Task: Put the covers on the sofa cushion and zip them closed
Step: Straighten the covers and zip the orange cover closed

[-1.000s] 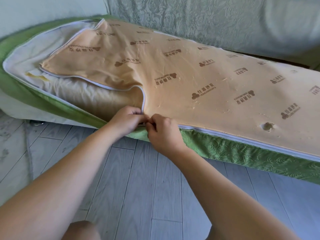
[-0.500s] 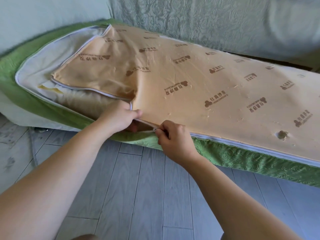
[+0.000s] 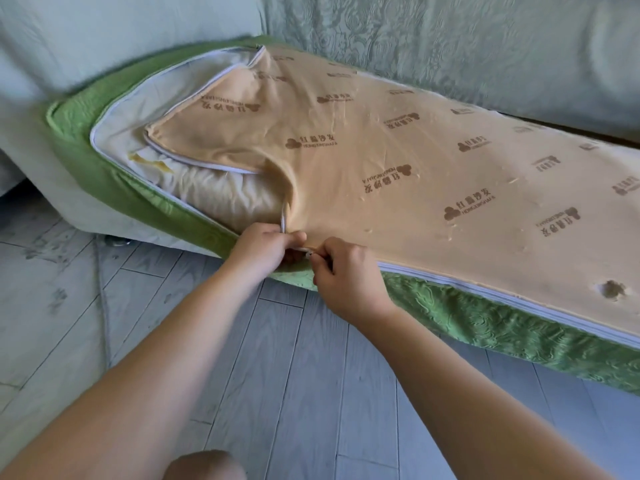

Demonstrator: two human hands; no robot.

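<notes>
A long sofa cushion lies across the sofa base in a green cover (image 3: 485, 323) whose tan printed underside (image 3: 398, 161) faces up. A white zipper (image 3: 519, 299) along the front edge is closed on the right. To the left the tan flap is folded back and shows the pale cushion filling (image 3: 225, 192). My left hand (image 3: 263, 251) grips the tan flap's edge where the opening starts. Right beside it, my right hand (image 3: 346, 271) pinches the zipper pull (image 3: 309, 252).
A pale green patterned sofa back (image 3: 450, 46) rises behind the cushion. Grey wood-plank floor (image 3: 294, 358) lies below my arms. Light fabric (image 3: 69, 216) hangs down at the sofa's left end. My knee (image 3: 204, 465) shows at the bottom edge.
My two hands have come closer together at the start of the opening. The left hand now grips the flap edge right next to the right hand's pinch on the pull.
</notes>
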